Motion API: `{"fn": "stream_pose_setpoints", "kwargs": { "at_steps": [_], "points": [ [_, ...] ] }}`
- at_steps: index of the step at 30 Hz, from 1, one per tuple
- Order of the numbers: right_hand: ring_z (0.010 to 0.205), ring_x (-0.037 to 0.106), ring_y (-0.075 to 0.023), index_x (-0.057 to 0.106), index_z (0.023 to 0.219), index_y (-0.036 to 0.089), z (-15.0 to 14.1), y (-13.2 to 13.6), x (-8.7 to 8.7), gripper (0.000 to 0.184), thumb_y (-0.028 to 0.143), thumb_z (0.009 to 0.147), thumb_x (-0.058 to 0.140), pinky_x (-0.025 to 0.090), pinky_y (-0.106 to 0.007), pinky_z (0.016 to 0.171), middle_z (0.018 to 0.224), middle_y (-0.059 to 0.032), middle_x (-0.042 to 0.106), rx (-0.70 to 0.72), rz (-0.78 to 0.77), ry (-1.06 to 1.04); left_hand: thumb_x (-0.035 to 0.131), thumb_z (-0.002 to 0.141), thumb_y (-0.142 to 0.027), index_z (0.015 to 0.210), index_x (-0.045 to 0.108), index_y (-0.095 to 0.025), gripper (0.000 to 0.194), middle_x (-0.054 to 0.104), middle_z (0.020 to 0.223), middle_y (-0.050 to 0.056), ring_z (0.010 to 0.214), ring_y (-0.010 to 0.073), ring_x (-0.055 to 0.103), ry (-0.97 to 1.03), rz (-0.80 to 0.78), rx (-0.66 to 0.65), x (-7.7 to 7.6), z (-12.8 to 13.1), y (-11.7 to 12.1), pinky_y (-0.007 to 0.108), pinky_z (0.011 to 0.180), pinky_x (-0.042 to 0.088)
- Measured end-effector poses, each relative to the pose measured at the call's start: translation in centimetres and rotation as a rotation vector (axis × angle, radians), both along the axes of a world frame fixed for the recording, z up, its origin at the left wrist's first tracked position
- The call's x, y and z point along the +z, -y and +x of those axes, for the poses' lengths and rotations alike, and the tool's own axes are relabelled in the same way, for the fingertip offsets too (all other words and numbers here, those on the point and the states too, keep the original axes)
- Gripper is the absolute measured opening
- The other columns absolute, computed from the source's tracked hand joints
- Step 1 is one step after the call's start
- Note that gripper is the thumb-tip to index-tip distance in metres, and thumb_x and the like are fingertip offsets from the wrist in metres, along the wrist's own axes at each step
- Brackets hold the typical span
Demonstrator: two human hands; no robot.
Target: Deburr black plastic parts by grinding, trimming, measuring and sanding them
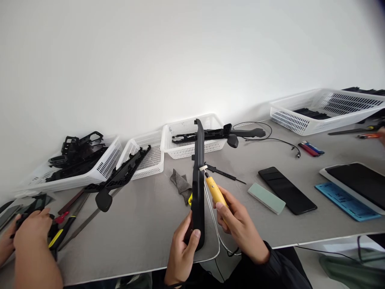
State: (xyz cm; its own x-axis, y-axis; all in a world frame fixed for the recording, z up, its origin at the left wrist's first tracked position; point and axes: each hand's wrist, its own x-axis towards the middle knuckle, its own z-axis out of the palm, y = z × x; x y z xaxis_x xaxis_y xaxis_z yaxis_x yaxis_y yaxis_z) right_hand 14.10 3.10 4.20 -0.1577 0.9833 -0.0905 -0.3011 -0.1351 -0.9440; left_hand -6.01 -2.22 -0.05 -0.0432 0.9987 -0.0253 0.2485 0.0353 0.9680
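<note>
Yellow tool [217, 192] is held by the closed right hand [236, 224], lower centre of the frame; its white tip [203, 167] meets the right edge of the long black plastic part [197, 192] in view, though contact cannot be confirmed. Left hand [184, 249] grips that part, mid-frame, at its lower end only. Risk noted: with the upper end unheld, tip pressure could twist the part, causing a skid and scuffing. White cord [218, 233] beside it could snag. Beyond, a swing might knock the white basket [180, 152].
</note>
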Motion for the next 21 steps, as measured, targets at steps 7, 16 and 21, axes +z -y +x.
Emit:
{"fn": "stream_pose_setpoints", "kwargs": {
  "at_steps": [7, 16, 21],
  "points": [
    [0.054, 0.038, -0.0075, 0.056, 0.153, 0.023, 0.5, -1.8, 1.3, 0.068, 0.065, 0.101, 0.068, 0.030, -0.024, 0.047, 0.089, 0.0007, 0.055, -0.031, 0.059, 0.011, 0.066, 0.102, -0.061, 0.155, 0.066, -0.018, 0.068, 0.059, 0.163, 0.017, 0.155, 0.0359, 0.055, -0.035, -0.019, -0.023, 0.0, 0.0, 0.1, 0.051, 0.132, 0.042],
    [0.053, 0.040, -0.0087, 0.057, 0.151, 0.024, 1.0, -4.2, 3.1, 0.062, 0.060, 0.102, 0.066, 0.031, -0.024, 0.045, 0.085, 0.0026, 0.054, -0.090, 0.137, 0.048, 0.066, 0.102, -0.060, 0.154, 0.067, -0.018, 0.067, 0.061, 0.161, 0.017, 0.156, 0.0373, 0.052, -0.045, -0.008, -0.057, 0.5, 0.0, 0.0, 0.052, 0.131, 0.043],
    [0.053, 0.041, -0.0074, 0.058, 0.148, 0.026, 1.2, -5.6, 3.8, 0.055, 0.055, 0.102, 0.066, 0.032, -0.024, 0.044, 0.094, 0.0015, 0.056, -0.127, 0.167, 0.018, 0.065, 0.103, -0.060, 0.155, 0.066, -0.016, 0.068, 0.060, 0.163, 0.018, 0.154, 0.0363, 0.056, -0.066, -0.010, -0.076, 0.4, -0.1, 0.0, 0.051, 0.130, 0.044]
  ]
}}
